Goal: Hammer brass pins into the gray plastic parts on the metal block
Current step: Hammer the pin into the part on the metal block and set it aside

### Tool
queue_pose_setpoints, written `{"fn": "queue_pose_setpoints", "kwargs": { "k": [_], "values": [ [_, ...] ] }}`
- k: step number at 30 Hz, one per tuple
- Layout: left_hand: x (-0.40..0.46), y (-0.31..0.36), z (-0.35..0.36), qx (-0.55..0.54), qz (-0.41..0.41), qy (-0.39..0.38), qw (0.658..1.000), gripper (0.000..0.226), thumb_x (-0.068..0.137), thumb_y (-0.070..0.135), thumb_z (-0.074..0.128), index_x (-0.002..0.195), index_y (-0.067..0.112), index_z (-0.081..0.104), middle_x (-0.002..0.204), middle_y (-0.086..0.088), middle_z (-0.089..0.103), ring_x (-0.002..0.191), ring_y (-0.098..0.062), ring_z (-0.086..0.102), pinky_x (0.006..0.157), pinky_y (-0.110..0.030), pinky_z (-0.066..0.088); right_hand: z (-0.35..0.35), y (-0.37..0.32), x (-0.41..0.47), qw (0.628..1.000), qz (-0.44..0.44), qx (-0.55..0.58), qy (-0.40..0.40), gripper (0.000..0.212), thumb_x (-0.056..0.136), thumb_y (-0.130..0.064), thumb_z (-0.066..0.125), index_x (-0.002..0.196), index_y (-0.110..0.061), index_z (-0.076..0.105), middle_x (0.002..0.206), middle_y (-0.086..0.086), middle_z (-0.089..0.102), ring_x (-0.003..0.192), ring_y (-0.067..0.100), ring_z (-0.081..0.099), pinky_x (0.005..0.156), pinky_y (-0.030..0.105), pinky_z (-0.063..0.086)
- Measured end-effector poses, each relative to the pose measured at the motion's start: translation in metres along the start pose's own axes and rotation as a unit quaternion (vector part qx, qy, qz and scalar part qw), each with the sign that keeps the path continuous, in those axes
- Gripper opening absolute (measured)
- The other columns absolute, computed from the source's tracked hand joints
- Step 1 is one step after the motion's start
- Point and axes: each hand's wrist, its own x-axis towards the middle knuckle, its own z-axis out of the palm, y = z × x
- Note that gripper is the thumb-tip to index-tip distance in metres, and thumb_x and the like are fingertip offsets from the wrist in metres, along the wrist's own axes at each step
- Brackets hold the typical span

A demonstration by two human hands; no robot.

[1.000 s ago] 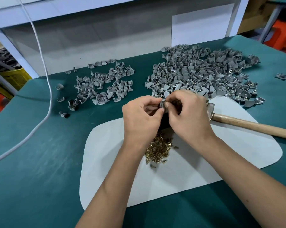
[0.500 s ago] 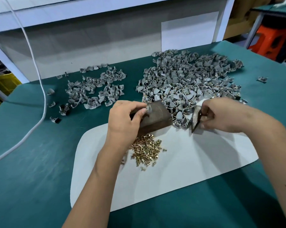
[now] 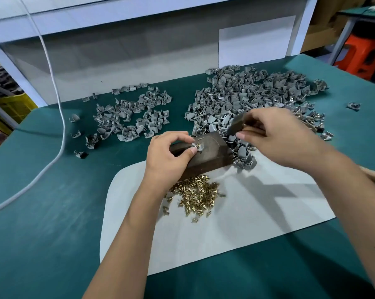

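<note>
A dark metal block stands at the far edge of the white mat. On its top lies a gray plastic part with a brass pin upright in it; my left hand pinches this part between thumb and fingers. My right hand grips the hammer close to its dark head, which hangs a little right of and above the block. The wooden handle end shows beyond my right forearm. A heap of loose brass pins lies on the mat in front of the block.
A large pile of gray parts spreads behind the block on the green table; a smaller pile lies to the left. A white cable runs down the left side. One stray part sits far right. A white wall panel stands behind.
My right hand took the hammer by its head and lifted it up toward the block. My left hand stayed on the block, pinching the part with the pin.
</note>
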Motion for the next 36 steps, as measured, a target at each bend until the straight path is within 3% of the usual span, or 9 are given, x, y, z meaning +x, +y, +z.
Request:
{"fn": "queue_pose_setpoints", "kwargs": {
  "k": [2,8,13,17,19,22,27,32,36],
  "values": [
    [0.000,0.001,0.000,-0.001,-0.005,-0.001,1.000,0.014,0.084,0.015,0.082,0.084,0.028,0.075,0.114,0.009,0.072,0.118,-0.018,0.063,0.106,-0.046,0.047,0.009,-0.011,0.002,1.000,-0.018,0.012,-0.008,0.007,0.099,-0.026,0.066,0.092,-0.023,0.067,0.080,-0.016,0.066,0.071,-0.011,0.061,0.058,0.005,0.042],
    [0.000,0.003,0.002,-0.035,-0.040,-0.009,0.999,0.006,0.085,0.011,0.081,0.084,0.015,0.077,0.113,0.005,0.073,0.105,-0.008,0.069,0.101,-0.036,0.053,0.017,-0.030,0.016,0.996,-0.071,-0.049,-0.013,0.031,0.104,-0.035,0.055,0.075,-0.025,0.054,0.075,-0.003,0.065,0.067,0.017,0.062,0.061,0.034,0.047],
    [0.001,0.001,0.001,-0.055,-0.065,-0.013,0.996,0.005,0.085,0.015,0.082,0.082,0.018,0.079,0.109,0.011,0.073,0.100,-0.005,0.070,0.099,-0.034,0.054,0.023,-0.036,0.017,0.985,-0.137,-0.003,0.103,0.022,0.104,-0.035,0.054,0.090,-0.021,0.064,0.069,-0.014,0.057,0.056,0.000,0.052,0.053,0.013,0.034],
    [0.000,0.003,0.001,-0.071,-0.075,-0.011,0.995,0.008,0.084,0.014,0.084,0.080,0.019,0.079,0.109,0.008,0.073,0.101,-0.006,0.070,0.101,-0.035,0.054,0.035,-0.033,0.020,0.992,-0.062,-0.110,-0.020,0.025,0.105,-0.037,0.051,0.085,-0.021,0.057,0.084,0.008,0.067,0.076,0.030,0.063,0.073,0.041,0.053],
    [0.000,0.003,0.000,-0.067,-0.077,-0.011,0.995,0.007,0.083,0.015,0.084,0.081,0.018,0.079,0.108,0.010,0.072,0.101,-0.003,0.070,0.100,-0.033,0.054,0.027,-0.035,0.024,0.987,-0.058,-0.152,-0.004,0.027,0.104,-0.041,0.051,0.081,-0.025,0.052,0.081,0.005,0.065,0.073,0.029,0.062,0.067,0.036,0.050],
    [0.001,0.004,0.000,-0.058,-0.074,-0.014,0.995,0.004,0.084,0.016,0.083,0.082,0.017,0.080,0.110,0.009,0.073,0.099,0.001,0.069,0.099,-0.030,0.054,0.021,-0.040,0.019,0.990,-0.089,-0.077,0.082,0.023,0.104,-0.039,0.052,0.086,-0.026,0.056,0.072,-0.002,0.060,0.060,0.019,0.055,0.056,0.030,0.038],
    [-0.001,0.003,0.000,-0.068,-0.085,-0.016,0.994,0.006,0.085,0.012,0.082,0.081,0.015,0.079,0.115,0.004,0.073,0.100,-0.006,0.070,0.098,-0.036,0.055,0.032,-0.050,0.015,0.984,-0.057,-0.165,-0.032,0.021,0.105,-0.042,0.047,0.090,-0.028,0.050,0.080,0.004,0.062,0.076,0.032,0.064,0.071,0.041,0.055],
    [0.002,0.003,-0.001,-0.065,-0.079,-0.014,0.995,0.004,0.084,0.017,0.083,0.081,0.017,0.080,0.112,0.010,0.074,0.096,-0.001,0.070,0.095,-0.035,0.057,0.025,-0.053,0.014,0.983,-0.114,-0.120,0.083,0.020,0.105,-0.039,0.049,0.095,-0.023,0.057,0.086,0.003,0.068,0.077,0.031,0.065,0.069,0.039,0.053],
    [0.000,0.004,0.000,-0.063,-0.076,-0.017,0.995,0.005,0.084,0.013,0.083,0.081,0.015,0.079,0.112,0.006,0.073,0.096,-0.004,0.072,0.096,-0.038,0.057,0.031,-0.053,0.015,0.981,-0.062,-0.183,-0.028,0.022,0.106,-0.042,0.045,0.094,-0.026,0.053,0.086,0.003,0.064,0.080,0.032,0.065,0.069,0.038,0.050]
  ]
}}
